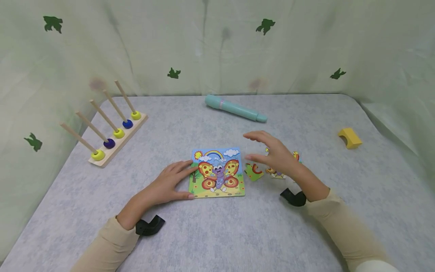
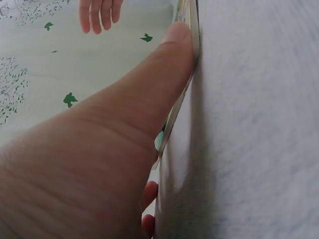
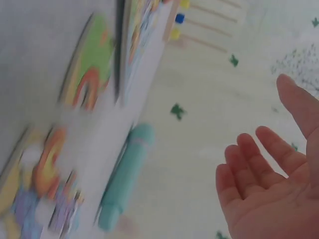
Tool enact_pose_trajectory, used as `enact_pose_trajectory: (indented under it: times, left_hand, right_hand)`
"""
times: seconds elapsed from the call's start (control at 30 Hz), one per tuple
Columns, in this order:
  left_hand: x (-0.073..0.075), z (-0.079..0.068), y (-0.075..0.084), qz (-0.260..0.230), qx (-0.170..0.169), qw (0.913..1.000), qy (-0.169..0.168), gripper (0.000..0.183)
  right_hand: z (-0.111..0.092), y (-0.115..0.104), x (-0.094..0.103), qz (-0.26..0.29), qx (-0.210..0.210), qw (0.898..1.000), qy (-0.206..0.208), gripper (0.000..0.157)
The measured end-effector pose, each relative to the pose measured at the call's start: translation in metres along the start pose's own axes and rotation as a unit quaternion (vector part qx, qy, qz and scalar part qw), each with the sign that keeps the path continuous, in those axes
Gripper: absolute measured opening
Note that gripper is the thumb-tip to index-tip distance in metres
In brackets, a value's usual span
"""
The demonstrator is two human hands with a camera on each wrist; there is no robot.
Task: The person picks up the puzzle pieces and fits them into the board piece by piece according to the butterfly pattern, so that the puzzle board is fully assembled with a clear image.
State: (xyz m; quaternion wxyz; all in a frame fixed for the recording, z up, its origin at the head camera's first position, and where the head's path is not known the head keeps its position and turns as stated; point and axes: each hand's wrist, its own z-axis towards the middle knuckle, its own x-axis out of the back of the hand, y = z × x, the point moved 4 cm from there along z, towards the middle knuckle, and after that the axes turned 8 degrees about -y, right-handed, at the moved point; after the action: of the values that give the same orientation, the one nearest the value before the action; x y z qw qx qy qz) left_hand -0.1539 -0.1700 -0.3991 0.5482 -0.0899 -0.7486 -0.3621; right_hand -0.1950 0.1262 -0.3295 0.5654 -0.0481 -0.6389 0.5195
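Observation:
A square puzzle board [image 1: 217, 189] with a butterfly picture lies in front of me, its picture facing up. My left hand [image 1: 168, 183] rests at the board's left side, thumb on the near left corner and fingers along the left edge. In the left wrist view the thumb [image 2: 172, 55] presses against the board's rim. My right hand [image 1: 278, 155] is raised to the right of the board, thumb and fingers spread with nothing between them. Below it lie a green puzzle piece [image 1: 253, 173] and several other loose pieces [image 1: 278, 175], partly hidden by that hand.
A wooden peg stand [image 1: 117, 145] with yellow and blue beads stands at the left. A teal marker-shaped object [image 1: 236, 108] lies at the back, and a yellow arch block [image 1: 350, 138] is at the right. Pale curtains surround the table.

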Motion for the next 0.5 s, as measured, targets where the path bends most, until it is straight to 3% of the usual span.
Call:
enact_pose_trajectory:
  times: [0.27, 0.5]
  left_hand:
    - [0.0, 0.0, 0.0, 0.0, 0.0, 1.0, 0.002, 0.081]
    - [0.0, -0.001, 0.0, 0.0, 0.002, 1.0, 0.003, 0.082]
  right_hand:
    - [-0.028, 0.039, 0.031, -0.012, -0.05, 0.997, 0.05, 0.058]
    - [-0.04, 0.075, 0.033, 0.019, -0.112, 0.993, 0.027, 0.057]
